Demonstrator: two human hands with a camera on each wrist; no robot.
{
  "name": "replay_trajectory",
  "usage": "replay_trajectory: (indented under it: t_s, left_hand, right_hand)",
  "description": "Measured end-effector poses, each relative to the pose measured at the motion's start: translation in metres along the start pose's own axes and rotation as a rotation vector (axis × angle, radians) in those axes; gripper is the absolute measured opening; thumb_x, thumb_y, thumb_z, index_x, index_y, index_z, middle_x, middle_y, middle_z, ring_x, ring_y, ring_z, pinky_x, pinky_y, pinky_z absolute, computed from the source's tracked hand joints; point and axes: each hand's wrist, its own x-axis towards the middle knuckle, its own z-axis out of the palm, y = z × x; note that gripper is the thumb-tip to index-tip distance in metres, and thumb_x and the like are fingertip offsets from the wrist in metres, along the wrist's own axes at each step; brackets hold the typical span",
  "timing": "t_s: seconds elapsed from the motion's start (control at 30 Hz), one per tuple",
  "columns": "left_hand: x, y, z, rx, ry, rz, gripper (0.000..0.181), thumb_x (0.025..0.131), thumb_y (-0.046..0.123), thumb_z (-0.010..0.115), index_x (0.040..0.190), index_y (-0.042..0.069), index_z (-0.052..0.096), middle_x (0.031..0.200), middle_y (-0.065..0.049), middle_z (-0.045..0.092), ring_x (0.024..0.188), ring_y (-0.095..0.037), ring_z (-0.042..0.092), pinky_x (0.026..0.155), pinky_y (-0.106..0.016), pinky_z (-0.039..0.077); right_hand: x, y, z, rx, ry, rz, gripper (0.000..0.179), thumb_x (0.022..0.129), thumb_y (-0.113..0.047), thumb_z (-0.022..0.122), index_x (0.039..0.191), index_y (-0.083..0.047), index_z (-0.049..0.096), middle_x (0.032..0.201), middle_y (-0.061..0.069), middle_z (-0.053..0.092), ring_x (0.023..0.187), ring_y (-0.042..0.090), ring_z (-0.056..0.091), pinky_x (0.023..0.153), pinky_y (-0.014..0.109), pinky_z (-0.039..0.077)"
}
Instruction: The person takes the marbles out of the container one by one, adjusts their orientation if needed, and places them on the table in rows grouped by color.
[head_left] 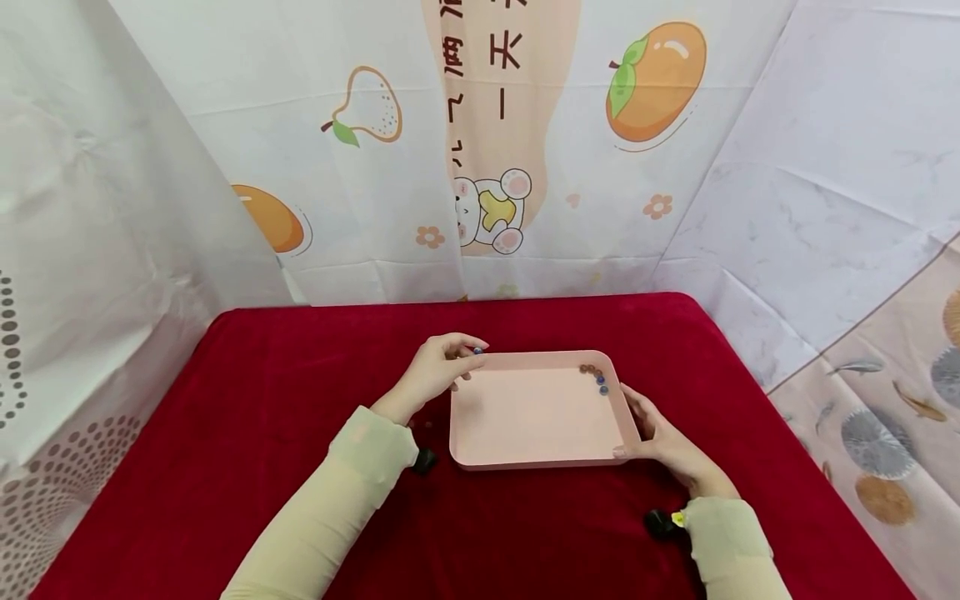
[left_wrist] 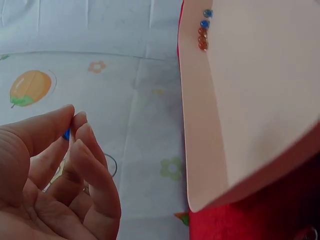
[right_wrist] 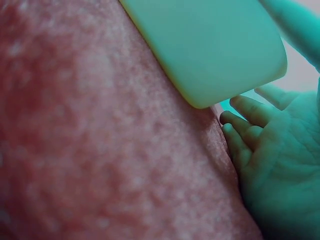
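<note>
A shallow pink tray (head_left: 536, 417) lies on the red cloth. Inside its far right corner, orange-brown marbles (head_left: 591, 368) and two bluish marbles (head_left: 603, 390) sit in a bent line; the left wrist view also shows these orange marbles (left_wrist: 202, 39). At the tray's far left corner, my left hand (head_left: 435, 371) pinches a blue marble (left_wrist: 66, 134) between thumb and fingertips, just outside the rim. My right hand (head_left: 660, 442) holds the tray's right side, thumb over the rim near the front corner and fingers along the outer wall. In the right wrist view those fingers (right_wrist: 250, 112) are partly hidden by the tray.
A red velvet cloth (head_left: 360, 517) covers the table. Small, dim reddish round things (head_left: 428, 425) lie left of the tray, beside the left wrist. White printed curtains (head_left: 360, 192) hang behind the table and at both sides.
</note>
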Motion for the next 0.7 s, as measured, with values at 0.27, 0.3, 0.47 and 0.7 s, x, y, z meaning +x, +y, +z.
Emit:
replay_trajectory:
  t_s: [0.27, 0.3, 0.47, 0.7]
  left_hand:
    - [-0.014, -0.008, -0.018, 0.025, 0.036, -0.011, 0.026, 0.093, 0.024, 0.07, 0.118, 0.016, 0.07, 0.093, -0.012, 0.067, 0.08, -0.03, 0.064, 0.058, -0.03, 0.052]
    - [-0.016, -0.009, -0.02, 0.024, 0.038, -0.017, 0.027, 0.093, 0.025, 0.07, 0.118, 0.017, 0.07, 0.095, -0.014, 0.067, 0.084, -0.035, 0.064, 0.059, -0.03, 0.052]
    - [-0.022, -0.02, -0.029, 0.023, 0.052, -0.042, 0.031, 0.093, 0.026, 0.07, 0.122, 0.014, 0.069, 0.102, -0.021, 0.066, 0.091, -0.043, 0.063, 0.06, -0.029, 0.053]
    - [-0.029, -0.043, -0.043, 0.063, 0.073, -0.061, 0.034, 0.094, 0.024, 0.068, 0.125, 0.009, 0.067, 0.099, -0.022, 0.064, 0.085, -0.038, 0.063, 0.06, -0.03, 0.053]
  right_hand:
    - [0.001, 0.001, 0.0, 0.008, 0.0, -0.012, 0.105, 0.08, -0.005, 0.078, 0.159, -0.01, 0.009, 0.165, 0.019, 0.011, 0.124, 0.0, 0.042, 0.094, 0.012, 0.044]
    - [0.001, 0.002, 0.0, 0.009, -0.001, -0.014, 0.105, 0.08, -0.004, 0.078, 0.159, -0.01, 0.009, 0.165, 0.018, 0.011, 0.124, 0.0, 0.043, 0.094, 0.012, 0.044]
    - [0.003, 0.002, 0.0, 0.011, 0.003, -0.022, 0.104, 0.08, -0.003, 0.078, 0.159, -0.01, 0.01, 0.164, 0.018, 0.012, 0.124, 0.0, 0.044, 0.094, 0.013, 0.045]
    - [0.003, 0.002, 0.001, 0.004, -0.003, -0.03, 0.105, 0.08, -0.003, 0.078, 0.159, -0.009, 0.009, 0.164, 0.02, 0.01, 0.124, -0.002, 0.042, 0.094, 0.011, 0.044]
